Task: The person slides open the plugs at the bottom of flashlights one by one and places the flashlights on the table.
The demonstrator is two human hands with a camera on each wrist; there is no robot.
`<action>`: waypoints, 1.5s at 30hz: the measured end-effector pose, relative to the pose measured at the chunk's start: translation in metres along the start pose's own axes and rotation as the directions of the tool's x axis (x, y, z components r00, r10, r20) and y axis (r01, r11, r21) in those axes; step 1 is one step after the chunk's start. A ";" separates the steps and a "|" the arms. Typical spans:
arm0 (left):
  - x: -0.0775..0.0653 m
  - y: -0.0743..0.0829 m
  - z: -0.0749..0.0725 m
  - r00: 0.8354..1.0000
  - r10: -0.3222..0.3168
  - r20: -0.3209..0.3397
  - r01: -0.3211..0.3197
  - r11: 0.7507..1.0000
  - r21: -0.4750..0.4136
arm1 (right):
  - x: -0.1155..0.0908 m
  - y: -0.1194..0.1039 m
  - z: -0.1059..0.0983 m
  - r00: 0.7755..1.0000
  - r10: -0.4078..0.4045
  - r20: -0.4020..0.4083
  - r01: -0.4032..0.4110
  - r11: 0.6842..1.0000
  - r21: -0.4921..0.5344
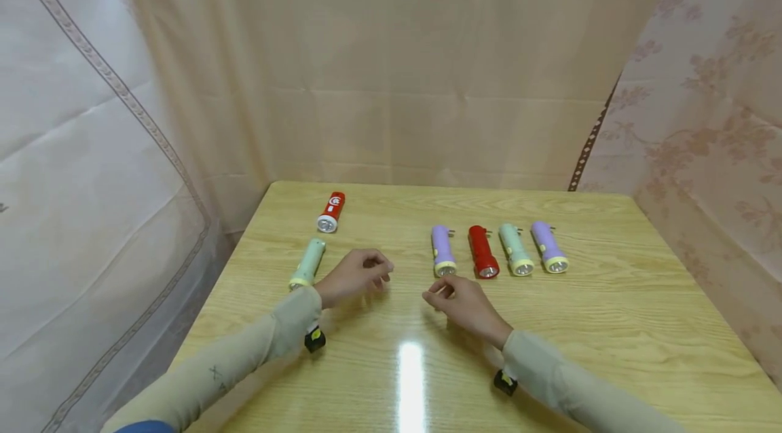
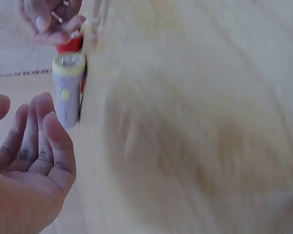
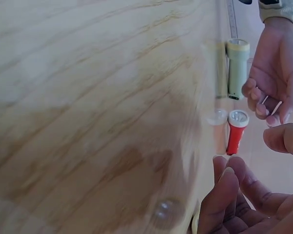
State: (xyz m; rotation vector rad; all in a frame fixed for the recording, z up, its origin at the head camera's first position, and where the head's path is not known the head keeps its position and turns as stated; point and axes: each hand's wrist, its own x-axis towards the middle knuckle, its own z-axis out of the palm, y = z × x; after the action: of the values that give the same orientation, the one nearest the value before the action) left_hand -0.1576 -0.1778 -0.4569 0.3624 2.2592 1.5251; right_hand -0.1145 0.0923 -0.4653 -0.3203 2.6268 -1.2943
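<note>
My left hand (image 1: 353, 277) hovers over the table's middle with loosely bent fingers and no object visible in it. Just left of it lies a mint-green flashlight (image 1: 310, 260), its lamp end partly hidden by the sleeve. My right hand (image 1: 469, 305), fingers also loosely bent, appears to hold nothing. Right behind it is a purple flashlight (image 1: 442, 246) with a yellow rim, first in a row with a red flashlight (image 1: 481, 250), another mint-green flashlight (image 1: 516, 248) and a second purple flashlight (image 1: 548, 246). In the left wrist view, the left fingers (image 2: 39, 131) are apart from the near purple flashlight (image 2: 68, 90).
Toward the table's back left lies a red flashlight with a white head (image 1: 331, 212). The wooden table (image 1: 641, 324) reflects a bright light strip near its front. A beige cloth (image 1: 427, 80) hangs behind it, with patterned cloths at both sides.
</note>
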 end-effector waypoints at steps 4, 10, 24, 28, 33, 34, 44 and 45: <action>-0.004 0.001 -0.018 0.999 0.013 -0.047 -0.014 1.000 -0.022 | 0.006 -0.004 0.006 1.000 -0.012 0.022 0.012 1.000 0.025; -0.007 0.001 -0.046 0.990 0.002 -0.140 -0.013 0.997 -0.075 | 0.013 -0.012 0.013 0.998 -0.040 0.041 0.038 0.999 0.038; -0.012 -0.016 -0.102 0.940 -0.060 -0.337 0.009 0.989 -0.148 | 0.027 -0.028 0.036 0.995 -0.050 0.089 0.047 0.998 0.045; -0.016 -0.022 -0.118 0.912 -0.086 -0.402 0.029 0.989 -0.147 | 0.033 -0.036 0.044 0.992 -0.065 0.112 0.057 0.996 0.074; -0.016 -0.037 -0.136 0.885 -0.117 -0.451 0.066 0.990 -0.127 | 0.041 -0.044 0.055 0.989 -0.071 0.128 0.060 0.994 0.093; -0.015 -0.041 -0.139 0.880 -0.123 -0.460 0.077 0.990 -0.118 | 0.042 -0.045 0.058 0.989 -0.068 0.135 0.055 0.994 0.096; -0.013 -0.058 -0.160 0.835 -0.220 -0.504 0.157 0.974 -0.166 | 0.057 -0.064 0.079 0.982 -0.048 0.184 0.024 0.992 0.127; -0.012 -0.059 -0.161 0.836 -0.225 -0.501 0.162 0.973 -0.167 | 0.059 -0.066 0.081 0.982 -0.046 0.184 0.023 0.991 0.128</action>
State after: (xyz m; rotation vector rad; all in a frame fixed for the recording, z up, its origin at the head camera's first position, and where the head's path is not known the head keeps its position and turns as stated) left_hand -0.2198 -0.3381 -0.4556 -0.3553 2.4743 1.7933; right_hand -0.1419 -0.0246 -0.4658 -0.4460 2.3827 -1.3615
